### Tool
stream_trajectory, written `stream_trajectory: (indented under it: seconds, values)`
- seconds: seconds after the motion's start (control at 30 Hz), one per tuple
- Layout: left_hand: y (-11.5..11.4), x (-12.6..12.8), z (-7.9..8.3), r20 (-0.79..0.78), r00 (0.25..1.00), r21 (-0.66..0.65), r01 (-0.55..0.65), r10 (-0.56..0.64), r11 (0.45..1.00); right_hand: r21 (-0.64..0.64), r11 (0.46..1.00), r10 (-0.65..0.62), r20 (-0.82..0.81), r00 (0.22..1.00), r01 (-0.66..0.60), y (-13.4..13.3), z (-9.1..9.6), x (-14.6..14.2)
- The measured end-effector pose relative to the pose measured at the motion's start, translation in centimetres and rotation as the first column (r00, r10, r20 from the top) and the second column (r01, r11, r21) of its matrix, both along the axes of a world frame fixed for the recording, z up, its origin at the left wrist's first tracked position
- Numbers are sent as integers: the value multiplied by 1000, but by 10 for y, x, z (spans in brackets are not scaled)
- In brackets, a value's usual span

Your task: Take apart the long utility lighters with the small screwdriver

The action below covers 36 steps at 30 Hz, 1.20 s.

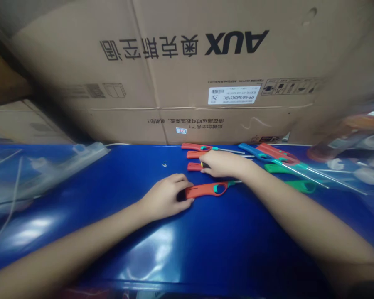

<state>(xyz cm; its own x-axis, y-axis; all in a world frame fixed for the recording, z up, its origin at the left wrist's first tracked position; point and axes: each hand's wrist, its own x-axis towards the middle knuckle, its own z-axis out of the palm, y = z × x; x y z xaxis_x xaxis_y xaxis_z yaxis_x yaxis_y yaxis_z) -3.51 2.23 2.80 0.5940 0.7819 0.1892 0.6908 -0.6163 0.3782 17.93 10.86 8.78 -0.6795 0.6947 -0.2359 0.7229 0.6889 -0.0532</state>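
Note:
My left hand point(165, 198) is closed round the butt end of an orange-red long-necked lighter point(202, 190), which lies flat on the blue tabletop point(118, 245) with its trigger loop to the right. My right hand point(222, 164) reaches over to the row behind, its fingers closed on another red lighter point(193, 167), whose trigger part is covered by the hand. Just beyond it lies a second red lighter point(192, 155), partly under my fingers. A third red lighter point(193, 147) with a turquoise trigger lies farthest back, near the box.
Right of my hands lie a blue lighter point(252, 151), a red lighter point(276, 151) and green lighters point(276, 168), partly behind my right forearm. A large cardboard box point(174, 83) stands along the back. Clear plastic bags point(84, 164) lie at left; a blurred bottle point(330, 141) stands right.

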Motion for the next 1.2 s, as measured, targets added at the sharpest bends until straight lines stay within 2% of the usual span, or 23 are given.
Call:
stream_trajectory:
  seconds: [0.1, 0.17, 0.27, 0.33, 0.4, 0.47, 0.57, 0.8, 1.2]
  values:
    - [10, -3, -11, 111, 993, 7, -30, 29, 1000, 148, 989, 46, -252, 967, -8, 4, 6, 2]
    - [15, -5, -17, 185, 982, 10, -32, 30, 999, 237, 972, 123, -457, 881, -13, 0, 11, 1]
    - [17, -8, -22, 244, 970, 0, -18, 18, 1000, 312, 949, 187, -661, 726, 39, -14, 17, -5]
    - [17, -10, -22, 250, 968, 1, -9, 9, 1000, 313, 946, 209, -787, 581, 84, -25, 16, -12]
    - [16, -11, -22, 249, 968, 10, -5, 2, 1000, 254, 962, 191, -886, 422, 97, -33, 11, -20]
    - [15, -12, -23, 255, 967, 20, 0, -5, 1000, 169, 983, 137, -934, 329, 71, -38, 4, -26]
    - [16, -12, -25, 256, 966, 29, 9, -16, 1000, 104, 994, 92, -940, 327, 19, -40, -5, -32]
    - [17, -12, -27, 239, 971, 38, 16, -25, 999, 208, 977, 180, -915, 360, 41, -41, -11, -35]
    - [16, -12, -27, 248, 969, 19, 9, -13, 1000, 180, 980, 140, -928, 345, 88, -42, -14, -38]
